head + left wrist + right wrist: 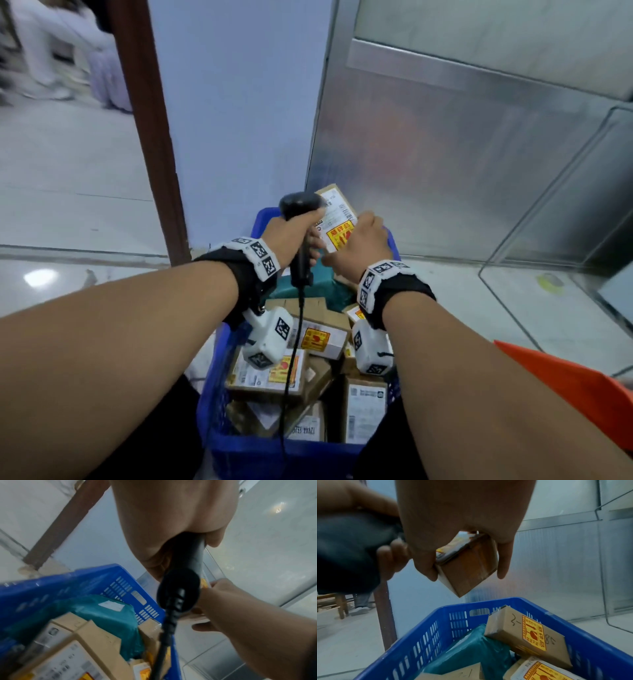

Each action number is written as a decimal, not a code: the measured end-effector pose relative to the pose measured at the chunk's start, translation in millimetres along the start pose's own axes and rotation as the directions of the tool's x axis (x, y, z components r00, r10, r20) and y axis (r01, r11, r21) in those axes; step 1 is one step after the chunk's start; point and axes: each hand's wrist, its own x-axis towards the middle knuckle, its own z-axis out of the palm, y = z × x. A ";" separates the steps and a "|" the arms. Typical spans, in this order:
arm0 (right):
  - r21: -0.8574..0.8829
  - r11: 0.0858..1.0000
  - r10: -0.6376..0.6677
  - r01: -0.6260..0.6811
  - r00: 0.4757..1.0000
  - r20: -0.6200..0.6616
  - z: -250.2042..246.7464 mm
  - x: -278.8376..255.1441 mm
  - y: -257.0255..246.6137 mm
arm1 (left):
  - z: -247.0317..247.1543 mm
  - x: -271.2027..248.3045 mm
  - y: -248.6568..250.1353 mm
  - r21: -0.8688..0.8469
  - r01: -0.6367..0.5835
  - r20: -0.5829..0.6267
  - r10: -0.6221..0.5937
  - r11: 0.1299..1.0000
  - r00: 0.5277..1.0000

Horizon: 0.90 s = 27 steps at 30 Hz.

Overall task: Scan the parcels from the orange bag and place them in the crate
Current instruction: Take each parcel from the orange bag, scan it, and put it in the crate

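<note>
Right now the blue crate [219, 404] sits below your arms, already packed with cardboard boxes and a teal mailer [471, 654]. Beside the crate's right side, a corner of the orange bag [575, 387] shows. Above the crate's far end, your right hand [363, 246] grips a small brown parcel [337, 219], label up, while your left hand [291, 236] is wrapped round the black scanner [298, 209], its head just beside the label. You seem mid-scan; next, lower the parcel into a gap in the crate.
</note>
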 end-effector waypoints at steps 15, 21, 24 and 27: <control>-0.063 0.978 0.186 -0.200 0.965 -0.187 -11.3 7.1 42.3 | 40.7 -24.3 6.1 -0.110 0.018 0.117 -0.005 0.994 0.993; -0.046 0.972 0.216 -0.229 0.957 -0.194 -17.8 6.6 49.3 | 46.6 -29.1 -4.7 -0.055 0.003 0.147 0.005 0.998 0.989; -0.046 0.970 0.226 -0.238 0.956 -0.188 -21.7 5.0 48.6 | 44.8 -28.7 -4.0 -0.059 -0.010 0.126 0.017 0.998 0.992; -0.056 0.966 0.241 -0.251 0.959 -0.151 -23.4 3.3 52.2 | 44.8 -31.8 -1.9 -0.079 -0.018 0.121 0.028 0.997 0.992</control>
